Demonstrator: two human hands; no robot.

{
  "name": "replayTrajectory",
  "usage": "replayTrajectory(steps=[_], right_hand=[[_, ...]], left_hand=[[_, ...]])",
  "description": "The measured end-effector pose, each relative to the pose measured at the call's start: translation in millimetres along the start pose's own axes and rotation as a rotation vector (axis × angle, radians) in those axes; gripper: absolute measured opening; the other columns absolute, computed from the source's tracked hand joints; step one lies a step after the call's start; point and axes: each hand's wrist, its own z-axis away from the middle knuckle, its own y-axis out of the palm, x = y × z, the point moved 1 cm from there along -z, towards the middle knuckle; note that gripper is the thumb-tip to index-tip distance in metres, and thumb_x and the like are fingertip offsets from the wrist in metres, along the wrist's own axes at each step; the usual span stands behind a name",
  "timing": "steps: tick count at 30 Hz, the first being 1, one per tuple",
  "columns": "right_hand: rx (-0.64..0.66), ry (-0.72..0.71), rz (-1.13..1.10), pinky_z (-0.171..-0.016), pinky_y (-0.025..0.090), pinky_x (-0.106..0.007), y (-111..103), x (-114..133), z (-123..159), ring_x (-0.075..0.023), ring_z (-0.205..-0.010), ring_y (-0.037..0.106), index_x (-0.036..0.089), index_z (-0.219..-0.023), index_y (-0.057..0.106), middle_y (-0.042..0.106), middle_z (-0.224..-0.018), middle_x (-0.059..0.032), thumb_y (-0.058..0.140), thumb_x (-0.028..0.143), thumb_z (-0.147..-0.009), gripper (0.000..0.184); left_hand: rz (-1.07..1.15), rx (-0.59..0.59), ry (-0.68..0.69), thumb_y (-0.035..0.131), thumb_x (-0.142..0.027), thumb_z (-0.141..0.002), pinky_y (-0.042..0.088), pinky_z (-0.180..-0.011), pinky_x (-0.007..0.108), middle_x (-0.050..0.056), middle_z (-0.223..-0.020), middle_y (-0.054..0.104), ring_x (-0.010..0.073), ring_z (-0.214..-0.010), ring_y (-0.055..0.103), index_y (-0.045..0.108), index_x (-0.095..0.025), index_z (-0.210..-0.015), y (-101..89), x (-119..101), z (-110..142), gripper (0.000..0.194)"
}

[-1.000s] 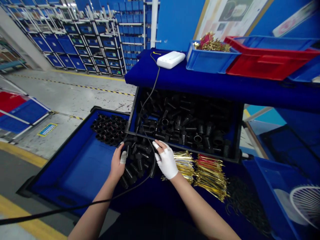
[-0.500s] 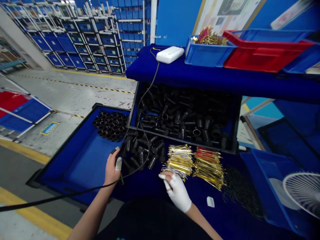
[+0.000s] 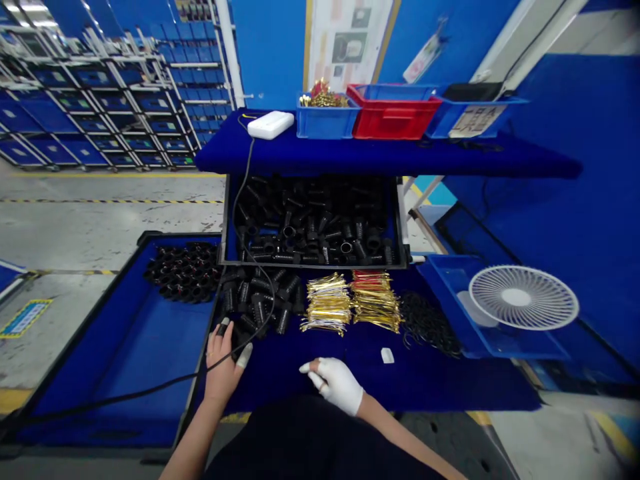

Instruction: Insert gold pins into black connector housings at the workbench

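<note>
My left hand reaches the near left side of a loose pile of black ribbed tubular parts, beside the tray edge. Its thumb stands apart from the fingers, and covers sit on the thumb and a fingertip. No part shows in its grasp. My right hand, in a white glove with bare and covered fingertips, hovers over the blue cloth near the front. Its fingers are loosely bent, thumb and index apart, with nothing visible between them. Beyond it lie a gold-and-white bundle of thin strips and a gold-and-red bundle.
A deep bin of black ribbed parts stands behind. Left is a blue tray with black rings. A black cable crosses to my left wrist. Right are black strands, a white tab and a fan.
The view has swung right and levelled. My right hand has drawn back from the gold-and-white bundle toward the front edge. My left hand stays by the black pile, its fingers nearer the parts.
</note>
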Motion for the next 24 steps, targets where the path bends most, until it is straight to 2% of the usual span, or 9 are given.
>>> replayTrajectory(steps=[5,8,13,16,20,24], right_hand=[[-0.059,0.038,-0.005,-0.087,0.053,-0.031,6,1,24,-0.0174,-0.093,0.072,0.026,-0.113,0.071,0.077,-0.1,-0.0033,0.046,0.028,-0.1,0.029],[-0.102,0.101,-0.018,-0.089,0.053,-0.031,8,11,35,-0.0175,-0.095,0.072,0.025,-0.113,0.072,0.077,-0.103,-0.0036,0.047,0.027,-0.099,0.029],[-0.123,0.258,-0.169,-0.081,0.053,-0.027,21,36,57,-0.0156,-0.081,0.071,0.023,-0.11,0.075,0.077,-0.094,-0.0028,0.051,0.029,-0.096,0.028],[-0.264,0.518,-0.382,-0.078,0.052,-0.026,44,41,85,-0.0152,-0.075,0.069,0.023,-0.097,0.077,0.076,-0.084,-0.0009,0.06,0.033,-0.091,0.021],[-0.557,0.88,-0.527,-0.066,0.052,-0.026,89,34,137,-0.0144,-0.058,0.062,0.018,-0.083,0.072,0.068,-0.064,0.0004,0.062,0.036,-0.09,0.022],[-0.838,1.186,-0.604,-0.058,0.051,-0.026,121,16,194,-0.0139,-0.056,0.061,0.015,-0.086,0.066,0.068,-0.069,-0.0029,0.05,0.037,-0.098,0.03]], left_hand=[[-0.032,-0.003,0.017,0.061,-0.042,-0.09,0.024,-0.119,0.061,0.021,-0.155,0.04,0.0386,-0.149,0.027,0.036,-0.017,-0.153,-11.8,-2,25,0.073],[-0.033,0.009,0.036,0.06,-0.042,-0.09,0.021,-0.12,0.063,0.02,-0.153,0.042,0.0392,-0.15,0.025,0.036,-0.019,-0.154,-15.4,-3,37,0.072],[-0.015,0.107,0.106,0.055,-0.042,-0.091,0.02,-0.118,0.068,0.019,-0.146,0.049,0.0394,-0.15,0.026,0.035,-0.025,-0.155,-17.3,-8,36,0.069],[-0.039,0.14,0.1,0.051,-0.046,-0.093,0.024,-0.113,0.07,0.024,-0.15,0.044,0.0414,-0.15,0.025,0.037,-0.019,-0.154,-17.9,-14,31,0.068],[-0.058,0.166,0.105,0.047,-0.049,-0.092,0.02,-0.108,0.078,0.026,-0.154,0.04,0.0454,-0.148,0.027,0.038,-0.019,-0.152,-18.5,-21,30,0.068],[-0.048,0.159,0.088,0.05,-0.049,-0.088,0.018,-0.102,0.084,0.023,-0.153,0.042,0.049,-0.144,0.029,0.036,-0.027,-0.153,-18.7,-21,32,0.071]])
